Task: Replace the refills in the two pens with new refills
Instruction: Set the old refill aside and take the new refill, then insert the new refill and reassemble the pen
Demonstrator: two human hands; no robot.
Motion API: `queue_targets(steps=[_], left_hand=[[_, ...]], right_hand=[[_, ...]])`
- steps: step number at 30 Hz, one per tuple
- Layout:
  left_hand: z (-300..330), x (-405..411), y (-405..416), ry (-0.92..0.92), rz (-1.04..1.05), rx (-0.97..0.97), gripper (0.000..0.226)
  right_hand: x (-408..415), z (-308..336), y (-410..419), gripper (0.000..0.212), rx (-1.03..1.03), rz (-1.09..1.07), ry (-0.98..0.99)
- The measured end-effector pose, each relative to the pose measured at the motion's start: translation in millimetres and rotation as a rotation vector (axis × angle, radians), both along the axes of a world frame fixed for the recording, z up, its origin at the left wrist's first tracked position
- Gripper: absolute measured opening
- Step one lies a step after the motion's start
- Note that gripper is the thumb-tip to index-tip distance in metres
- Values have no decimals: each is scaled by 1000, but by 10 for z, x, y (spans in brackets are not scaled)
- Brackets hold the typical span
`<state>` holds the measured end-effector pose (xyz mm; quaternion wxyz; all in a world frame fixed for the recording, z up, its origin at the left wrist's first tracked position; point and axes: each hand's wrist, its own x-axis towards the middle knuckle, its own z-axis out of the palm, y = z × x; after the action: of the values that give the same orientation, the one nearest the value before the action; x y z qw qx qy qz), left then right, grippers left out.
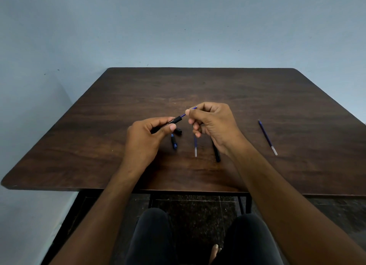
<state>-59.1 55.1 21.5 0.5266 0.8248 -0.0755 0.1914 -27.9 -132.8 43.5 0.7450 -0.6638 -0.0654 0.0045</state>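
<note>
My left hand point(146, 136) grips a black pen barrel point(172, 122) above the middle of the table, its open end pointing up and right. A thin blue refill point(183, 114) sticks out of that end, and my right hand point(213, 126) pinches its outer part between thumb and fingers. On the table under the hands lie a black cap point(178, 131), a small black and blue pen piece point(174, 141), a loose refill point(195, 148) and a second black pen point(216, 152), partly hidden by my right wrist. Another refill point(267, 137) lies apart at the right.
The dark wooden table point(198, 86) stands against a pale blue wall. Its front edge runs just before my forearms, and my knees and the dark floor show below it.
</note>
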Motion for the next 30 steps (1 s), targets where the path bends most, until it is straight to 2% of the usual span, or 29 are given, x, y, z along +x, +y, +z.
queue_targets(steps=[4, 7, 12, 16, 21, 27, 30], left_hand=[[37, 45, 98, -49, 53, 34, 17], [-16, 68, 178, -47, 85, 27, 18], [-137, 77, 220, -54, 137, -31, 18], [-162, 74, 204, -76, 116, -39, 22], [-197, 90, 222, -59, 96, -14, 27], [-249, 124, 245, -26, 78, -86, 23], [-269, 131, 255, 2, 76, -131, 21]], right_hand=[[32, 25, 83, 16, -27, 54, -6], [50, 48, 70, 20, -126, 98, 22], [13, 37, 111, 14, -466, 74, 154], [11, 95, 322, 31, -927, 90, 172], [36, 133, 508, 42, -1200, 19, 205], [38, 162, 537, 29, -1111, 27, 309], [16, 103, 430, 25, -787, -18, 369]])
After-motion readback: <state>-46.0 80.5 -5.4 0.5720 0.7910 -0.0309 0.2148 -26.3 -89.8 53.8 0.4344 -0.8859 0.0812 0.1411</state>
